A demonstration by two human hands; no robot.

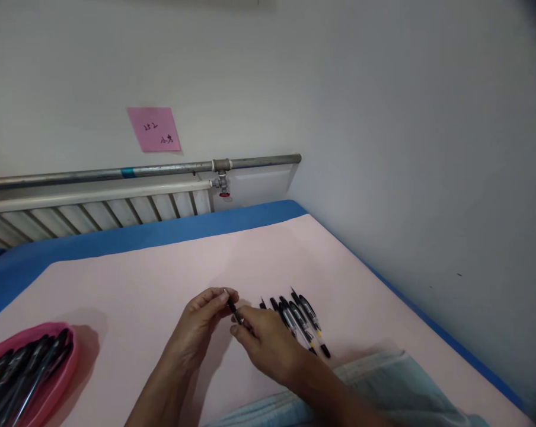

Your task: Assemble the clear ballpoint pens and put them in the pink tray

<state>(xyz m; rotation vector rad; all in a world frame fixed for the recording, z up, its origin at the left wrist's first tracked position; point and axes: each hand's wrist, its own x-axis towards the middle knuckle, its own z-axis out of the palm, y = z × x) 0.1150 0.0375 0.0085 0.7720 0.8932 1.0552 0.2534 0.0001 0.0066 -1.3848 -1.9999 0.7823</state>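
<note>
Both my hands meet over the pink table cover. My left hand pinches the upper end of a black pen with its fingertips. My right hand is closed on the lower part of the same pen. Just right of my right hand lies a row of several black pens, side by side on the cover. A pink tray at the lower left holds several more black pens.
A blue edge borders the pink cover at the back and right. A white radiator and a metal pipe run along the back wall, under a pink sticky note. The right wall stands close. Light cloth lies near me.
</note>
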